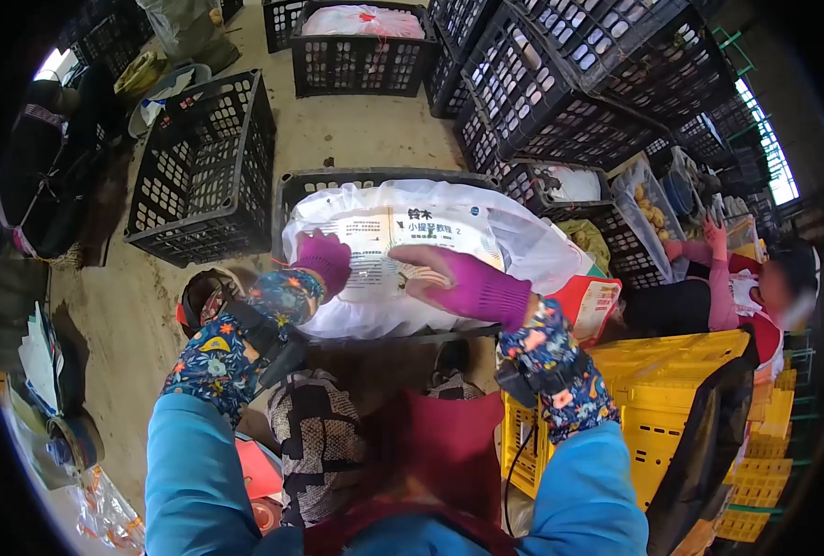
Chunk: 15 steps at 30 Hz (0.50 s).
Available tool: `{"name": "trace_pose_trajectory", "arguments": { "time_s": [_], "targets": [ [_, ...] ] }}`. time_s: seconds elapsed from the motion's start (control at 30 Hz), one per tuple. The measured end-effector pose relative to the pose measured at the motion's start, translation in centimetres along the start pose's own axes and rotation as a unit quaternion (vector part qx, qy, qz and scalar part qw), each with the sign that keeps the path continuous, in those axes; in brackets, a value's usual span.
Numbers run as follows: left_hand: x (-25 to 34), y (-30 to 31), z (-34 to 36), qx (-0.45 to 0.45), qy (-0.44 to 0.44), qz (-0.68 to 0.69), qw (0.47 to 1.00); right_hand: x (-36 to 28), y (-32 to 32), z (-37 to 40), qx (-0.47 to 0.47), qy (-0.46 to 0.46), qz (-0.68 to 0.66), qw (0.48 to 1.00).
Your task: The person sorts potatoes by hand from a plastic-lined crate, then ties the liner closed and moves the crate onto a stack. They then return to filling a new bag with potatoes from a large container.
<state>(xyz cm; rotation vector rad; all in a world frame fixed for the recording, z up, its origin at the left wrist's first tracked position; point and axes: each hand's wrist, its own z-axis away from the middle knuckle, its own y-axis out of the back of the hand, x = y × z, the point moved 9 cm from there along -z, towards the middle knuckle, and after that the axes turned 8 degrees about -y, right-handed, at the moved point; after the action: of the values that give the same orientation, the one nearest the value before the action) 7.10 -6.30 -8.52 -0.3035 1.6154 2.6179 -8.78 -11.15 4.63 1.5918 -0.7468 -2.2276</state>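
Note:
A black crate (291, 196) stands in front of me, lined with white plastic film (542, 243). Over it lies an open printed sheet (431, 227) with Chinese text. My left hand (324, 262), in a purple glove, rests at the sheet's left part; its fingers are bent and mostly turned from view, so whether they hold anything is hidden. At the sheet's lower middle, my right hand (463, 285), in a purple glove with a paler palm side, lies with fingers and thumb apart, holding nothing.
An empty black crate (203, 167) stands at left; a filled one (364, 56) is beyond. Stacked crates (560, 88) rise at right. Yellow crates (653, 385) are at lower right, near a co-worker (755, 296) with pink gloves. Bags and a basin are at upper left.

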Motion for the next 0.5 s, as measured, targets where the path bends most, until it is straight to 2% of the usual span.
{"name": "trace_pose_trajectory", "arguments": {
  "time_s": [0.03, 0.07, 0.13, 0.2, 0.27, 0.33, 0.4, 0.43, 0.47, 0.5],
  "targets": [
    [-2.0, -1.0, -0.5, 0.057, 0.053, -0.041, 0.996, 6.4, -0.1, -1.5, 0.011, -0.096, 0.146, 0.985],
    [-4.6, -1.9, -0.3, 0.111, 0.108, -0.083, 0.984, 13.0, 0.6, -2.1, 0.02, -0.186, 0.287, 0.94],
    [-11.3, -2.8, 0.4, 0.141, 0.183, 0.057, 0.971, 23.2, 7.0, -0.8, 0.22, -0.179, 0.203, 0.937],
    [-14.1, -5.3, -0.3, 0.202, 0.113, 0.06, 0.971, 18.9, 11.9, -0.8, 0.174, -0.164, 0.122, 0.963],
    [-14.7, -2.2, -0.3, 0.227, 0.143, 0.106, 0.958, 21.7, 14.8, -2.5, 0.266, -0.156, 0.24, 0.921],
    [-16.5, -0.3, -2.2, 0.228, 0.176, 0.16, 0.944, 24.9, 17.0, -5.6, 0.321, -0.129, 0.194, 0.918],
    [-18.8, -1.5, -4.3, 0.21, 0.191, 0.216, 0.934, 32.5, 18.5, -8.1, 0.303, -0.186, 0.108, 0.928],
    [-19.3, -1.4, -4.6, 0.221, 0.191, 0.255, 0.922, 34.3, 18.9, -9.3, 0.297, -0.216, 0.066, 0.928],
    [-20.2, -3.0, -6.0, 0.226, 0.176, 0.35, 0.892, 37.5, 18.7, -9.2, 0.271, -0.303, -0.091, 0.909],
    [-21.7, -5.7, -7.7, 0.226, 0.161, 0.44, 0.854, 38.7, 18.0, -8.6, 0.263, -0.389, -0.235, 0.851]
  ]
}}
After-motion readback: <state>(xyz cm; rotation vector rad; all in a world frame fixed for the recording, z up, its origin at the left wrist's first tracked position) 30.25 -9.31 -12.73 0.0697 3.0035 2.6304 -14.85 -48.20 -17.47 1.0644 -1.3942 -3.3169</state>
